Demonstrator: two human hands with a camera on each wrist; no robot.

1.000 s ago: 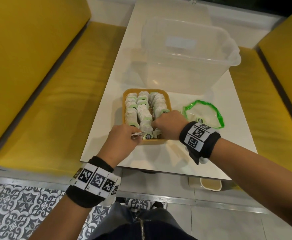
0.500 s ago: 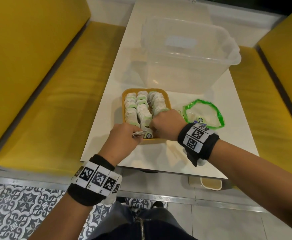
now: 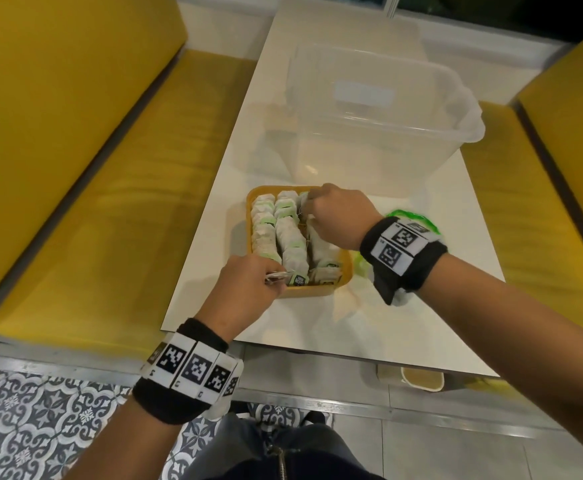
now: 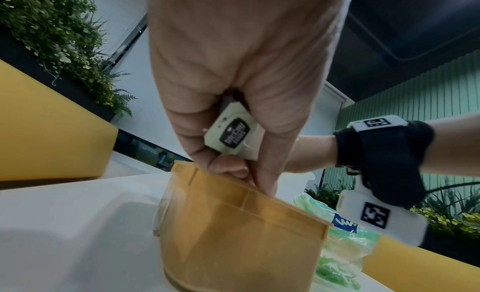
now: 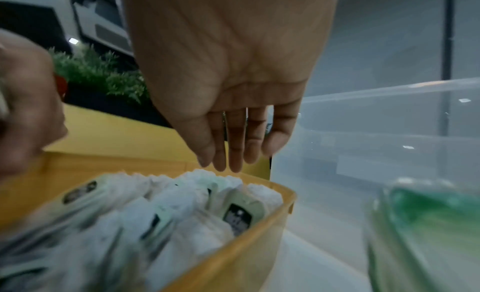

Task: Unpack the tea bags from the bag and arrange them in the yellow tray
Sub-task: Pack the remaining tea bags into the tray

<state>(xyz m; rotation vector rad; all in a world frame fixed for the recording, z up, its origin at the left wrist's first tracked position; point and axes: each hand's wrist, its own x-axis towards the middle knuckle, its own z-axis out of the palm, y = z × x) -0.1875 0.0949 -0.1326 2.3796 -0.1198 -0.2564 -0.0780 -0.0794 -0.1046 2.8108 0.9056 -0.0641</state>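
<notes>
The yellow tray sits on the white table and holds three rows of white tea bags with green tags. At the tray's near rim, my left hand pinches a tea bag's paper tag between thumb and fingers. My right hand is over the far end of the right row. Its fingers are straight and together, pointing down onto the tea bags. The green plastic bag lies right of the tray, mostly hidden behind my right wrist.
A large clear plastic bin stands just beyond the tray on the table. Yellow benches run along both sides. The table's near edge is close behind my left wrist.
My right hand has moved from the tray's near end along the right row to its far end. My left hand has stayed at the near rim, still pinching the tag.
</notes>
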